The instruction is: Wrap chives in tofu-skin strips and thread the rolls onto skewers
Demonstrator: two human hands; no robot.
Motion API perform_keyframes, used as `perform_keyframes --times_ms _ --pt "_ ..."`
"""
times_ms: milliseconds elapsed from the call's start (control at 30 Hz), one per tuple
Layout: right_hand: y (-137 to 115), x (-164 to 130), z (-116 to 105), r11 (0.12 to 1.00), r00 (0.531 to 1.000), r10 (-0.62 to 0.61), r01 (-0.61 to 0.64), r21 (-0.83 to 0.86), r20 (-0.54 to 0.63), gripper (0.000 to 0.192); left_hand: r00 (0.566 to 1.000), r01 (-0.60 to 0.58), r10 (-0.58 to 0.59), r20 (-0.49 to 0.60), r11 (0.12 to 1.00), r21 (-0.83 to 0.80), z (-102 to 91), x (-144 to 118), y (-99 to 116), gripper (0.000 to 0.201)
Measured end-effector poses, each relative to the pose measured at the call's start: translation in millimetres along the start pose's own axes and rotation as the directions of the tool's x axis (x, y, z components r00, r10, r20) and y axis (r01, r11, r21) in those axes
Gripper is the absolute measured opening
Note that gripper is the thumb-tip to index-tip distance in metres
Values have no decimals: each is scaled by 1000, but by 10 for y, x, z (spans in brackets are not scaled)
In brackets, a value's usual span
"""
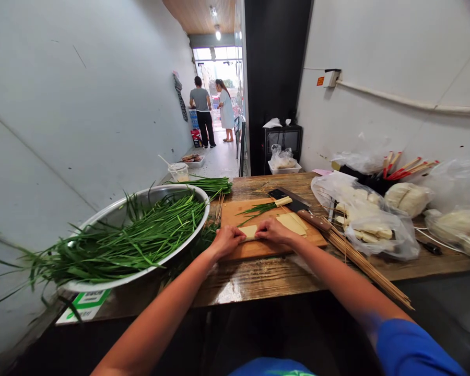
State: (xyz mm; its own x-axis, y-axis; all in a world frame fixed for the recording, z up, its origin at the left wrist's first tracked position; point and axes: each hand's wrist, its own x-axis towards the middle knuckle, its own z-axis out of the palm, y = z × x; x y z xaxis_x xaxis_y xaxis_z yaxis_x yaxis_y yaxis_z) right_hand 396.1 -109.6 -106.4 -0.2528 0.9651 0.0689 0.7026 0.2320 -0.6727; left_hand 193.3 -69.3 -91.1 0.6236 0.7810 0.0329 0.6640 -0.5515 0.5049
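Note:
Both hands rest on a wooden cutting board (235, 215) at the table's front edge. My left hand (226, 240) and my right hand (274, 232) pinch the two ends of a pale tofu-skin sheet (249, 232) that is rolled up between them. More flat tofu-skin sheets (293, 223) lie just right of my right hand. A small rolled bundle with green chives (263, 208) sticking out lies at the board's far side. A cleaver (297, 206) with a wooden handle lies across the board's right corner.
A big metal basin (113, 216) of chives fills the left of the wooden table (258, 279). Bamboo skewers (364, 263) lie to the right, beside plastic bags of tofu (370, 222) and red-tipped chopsticks (405, 168). Two people (213, 110) stand far down the corridor.

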Motion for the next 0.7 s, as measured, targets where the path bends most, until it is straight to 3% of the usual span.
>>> perform_keyframes --times_ms 200,300,467,700 --pt "-17 45 -34 996 996 66 -69 57 55 17 996 -45 50 -70 997 61 -18 -23 45 19" --pt "-32 57 -46 994 994 83 -88 70 68 17 986 -120 140 -95 973 195 5 -58 88 21" --pt "-88 56 -99 989 988 108 -118 89 111 17 919 -243 360 -159 837 490 92 -197 191 19" --pt "-160 53 -180 989 979 109 -125 80 175 17 856 -304 494 -154 721 622 163 -318 146 14"
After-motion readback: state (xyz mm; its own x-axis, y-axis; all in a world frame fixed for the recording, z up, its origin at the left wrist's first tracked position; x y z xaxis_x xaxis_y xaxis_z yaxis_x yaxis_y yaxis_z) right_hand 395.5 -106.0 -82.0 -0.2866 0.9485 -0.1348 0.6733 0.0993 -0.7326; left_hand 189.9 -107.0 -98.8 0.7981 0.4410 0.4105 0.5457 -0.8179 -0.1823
